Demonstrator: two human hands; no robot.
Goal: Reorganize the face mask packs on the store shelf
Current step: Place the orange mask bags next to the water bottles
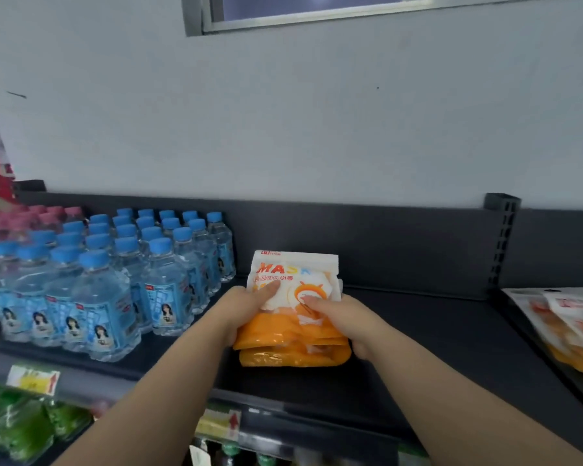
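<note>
Squaring a stack of mask packs [293,334] seems to be the step in hand. The left hand [249,311] and right hand [342,319] clamp its sides, fingers [359,349] curled round it, mid-shelf [418,317]. Next, probably, comes setting it neatly beside the water bottles [115,274]. Loose packs [569,321] lie far right.

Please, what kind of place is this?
Probably a small shop: a retail shelf holds rows of blue-capped water bottles, price tags sit on its front edge, and the left hand and right hand grip a stack of face mask packs.
</note>
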